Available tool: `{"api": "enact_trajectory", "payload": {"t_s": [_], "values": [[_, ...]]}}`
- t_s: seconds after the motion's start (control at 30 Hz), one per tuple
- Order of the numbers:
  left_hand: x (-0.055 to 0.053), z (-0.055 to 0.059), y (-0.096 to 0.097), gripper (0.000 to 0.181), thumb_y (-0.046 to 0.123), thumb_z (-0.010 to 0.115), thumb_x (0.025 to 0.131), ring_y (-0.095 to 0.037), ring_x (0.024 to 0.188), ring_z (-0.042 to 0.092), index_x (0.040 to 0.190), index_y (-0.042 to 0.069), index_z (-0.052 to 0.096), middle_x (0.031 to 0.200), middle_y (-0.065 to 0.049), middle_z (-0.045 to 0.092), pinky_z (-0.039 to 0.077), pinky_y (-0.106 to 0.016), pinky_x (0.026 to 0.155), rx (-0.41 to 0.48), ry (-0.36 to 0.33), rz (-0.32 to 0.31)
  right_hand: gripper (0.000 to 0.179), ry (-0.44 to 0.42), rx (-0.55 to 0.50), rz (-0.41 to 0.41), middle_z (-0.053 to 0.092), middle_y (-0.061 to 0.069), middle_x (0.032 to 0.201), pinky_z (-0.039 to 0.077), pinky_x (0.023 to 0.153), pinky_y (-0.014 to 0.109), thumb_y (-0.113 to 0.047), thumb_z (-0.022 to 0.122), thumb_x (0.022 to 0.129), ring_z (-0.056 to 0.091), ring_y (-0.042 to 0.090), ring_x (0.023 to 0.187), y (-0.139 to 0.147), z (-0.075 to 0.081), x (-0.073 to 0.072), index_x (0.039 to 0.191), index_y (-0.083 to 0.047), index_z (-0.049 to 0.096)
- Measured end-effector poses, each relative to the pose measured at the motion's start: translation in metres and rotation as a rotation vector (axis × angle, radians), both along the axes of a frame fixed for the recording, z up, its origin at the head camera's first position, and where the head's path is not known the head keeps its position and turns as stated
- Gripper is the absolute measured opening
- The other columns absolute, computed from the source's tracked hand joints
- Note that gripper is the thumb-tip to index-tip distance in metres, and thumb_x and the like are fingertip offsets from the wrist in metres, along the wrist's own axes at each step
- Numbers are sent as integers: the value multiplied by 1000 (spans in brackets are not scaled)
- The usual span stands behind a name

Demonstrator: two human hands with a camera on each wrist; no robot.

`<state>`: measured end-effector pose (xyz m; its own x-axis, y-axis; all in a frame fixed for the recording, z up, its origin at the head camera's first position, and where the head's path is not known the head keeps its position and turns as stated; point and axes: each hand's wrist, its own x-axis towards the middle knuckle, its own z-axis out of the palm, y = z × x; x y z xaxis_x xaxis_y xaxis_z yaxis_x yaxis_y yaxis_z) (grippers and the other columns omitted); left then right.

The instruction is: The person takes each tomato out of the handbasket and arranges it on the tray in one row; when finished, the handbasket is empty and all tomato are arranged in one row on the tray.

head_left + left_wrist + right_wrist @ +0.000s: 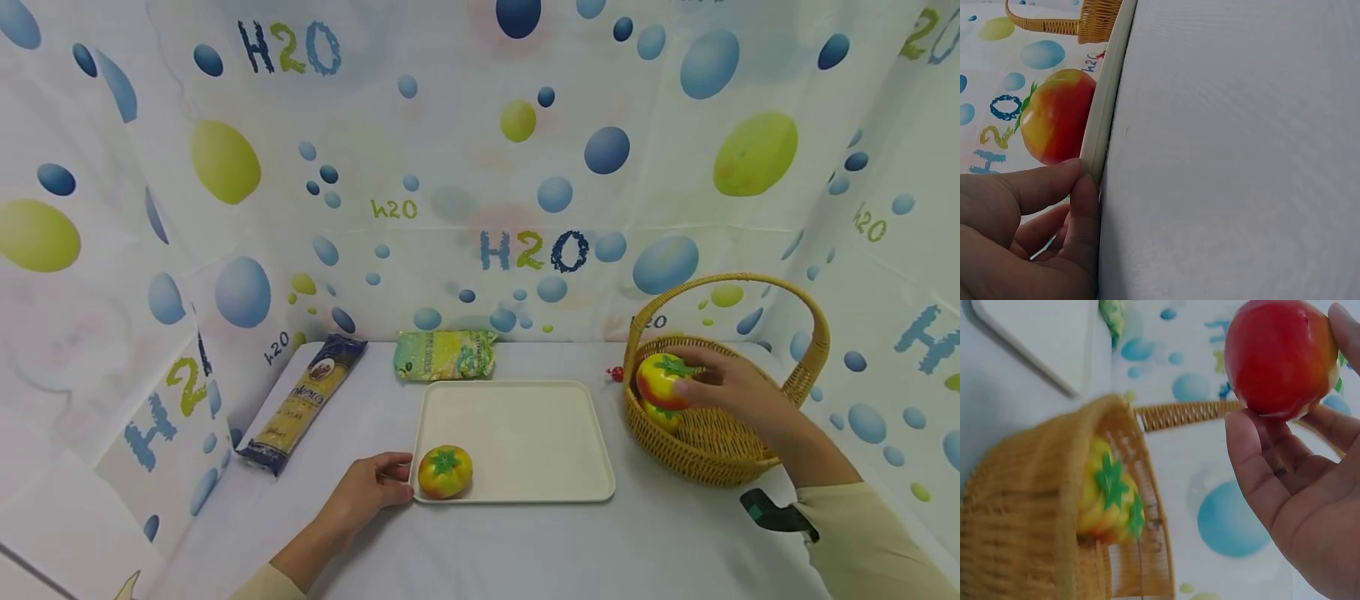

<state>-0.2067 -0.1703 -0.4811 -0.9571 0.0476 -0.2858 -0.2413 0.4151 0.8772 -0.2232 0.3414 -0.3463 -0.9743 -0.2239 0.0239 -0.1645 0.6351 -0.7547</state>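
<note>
My right hand [723, 383] grips a red-and-yellow tomato [660, 382] with a green star-shaped top, raised over the left side of a wicker basket [705, 467]. In the right wrist view, thumb and fingers go round the red side of this tomato [1282, 359]. Below it, more yellow tomatoes [1113, 494] lie inside the basket. My left hand [367, 492] pinches the left rim of a cream tray [525, 442] near its front corner. Right beside those fingers, another tomato [446, 472] sits on the tray, its green top facing up.
A pasta packet [307, 404] lies slanted at the left of the white table. Behind the tray is a green-yellow packet [446, 355]. A small red wrapped candy [616, 374] lies just left of the basket, whose tall handle [738, 278] arches above it. A patterned curtain surrounds the table.
</note>
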Motion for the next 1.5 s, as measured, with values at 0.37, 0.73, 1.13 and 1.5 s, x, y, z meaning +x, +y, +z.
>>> {"api": "enact_trajectory", "payload": {"t_s": [0.37,0.73,1.13,1.5], "values": [[0,-3,-2,56,-1,81,79,-18,92,63,132,0,64,107,-6,70,57,-34,80,5,19,0,68,-96,-87,40,58,15,129,50,90,37,-41,72,93,54,31,113,-74,-23,-13,152,-18,47],[-1,-4,2,57,-2,82,78,-18,91,64,132,-1,64,107,-7,69,58,-33,80,22,32,-22,69,-151,-128,113,64,4,127,51,88,37,-45,78,86,55,26,115,-130,-56,-18,147,-25,53],[-2,-2,-1,55,-2,81,79,-19,93,63,131,0,64,107,-6,68,57,-34,80,6,15,-5,68,-171,-177,212,57,2,140,55,93,41,-42,79,88,56,26,116,-164,-73,-23,147,-18,54],[-2,-4,-2,55,0,81,79,-19,93,63,132,2,65,107,-5,69,57,-34,81,13,14,-3,70,-224,-177,265,57,4,142,52,97,45,-37,79,89,57,27,117,-184,-87,-18,148,-12,52]]}}
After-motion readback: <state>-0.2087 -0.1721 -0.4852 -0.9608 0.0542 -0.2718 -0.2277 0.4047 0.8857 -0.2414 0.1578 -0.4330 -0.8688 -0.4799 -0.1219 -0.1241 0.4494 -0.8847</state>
